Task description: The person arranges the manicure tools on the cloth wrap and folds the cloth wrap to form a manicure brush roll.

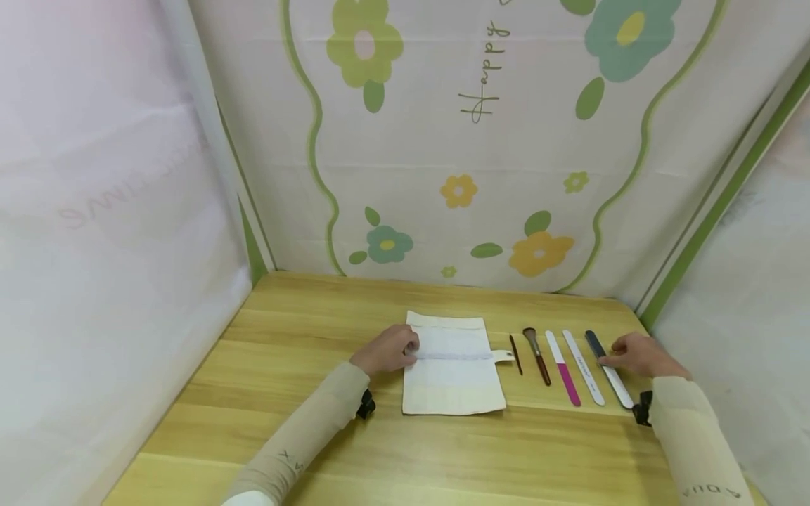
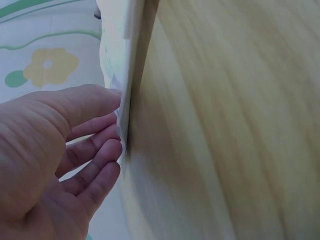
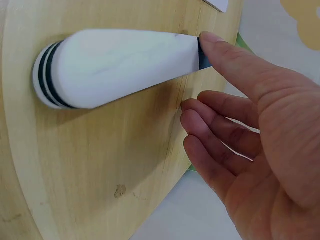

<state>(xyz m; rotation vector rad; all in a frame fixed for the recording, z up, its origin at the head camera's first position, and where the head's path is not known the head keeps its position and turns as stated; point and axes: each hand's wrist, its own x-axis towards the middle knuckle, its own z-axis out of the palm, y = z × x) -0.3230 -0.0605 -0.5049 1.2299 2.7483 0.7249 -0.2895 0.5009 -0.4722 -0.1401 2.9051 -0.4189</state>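
Note:
A white fabric pouch (image 1: 452,390) lies unfolded on the table, its snap tab (image 1: 503,355) pointing right. At its left edge, my left hand (image 1: 387,350) holds the fabric between thumb and fingertips, as the left wrist view also shows. On the right, my right hand (image 1: 640,355) is by a black-and-white nail file (image 1: 616,379). The right wrist view shows its thumb touching the dark part of this file (image 3: 130,62), while the other fingers are loosely bent beside it. A white nail file (image 1: 583,369) lies just left of that one.
Between the pouch and the white file lie a thin dark stick (image 1: 516,355), a brush (image 1: 538,357) with a brown handle, and a white-and-pink nail file (image 1: 564,372). Wood-grain table (image 1: 304,337) surrounds them. Printed cloth walls (image 1: 430,140) enclose the back and sides.

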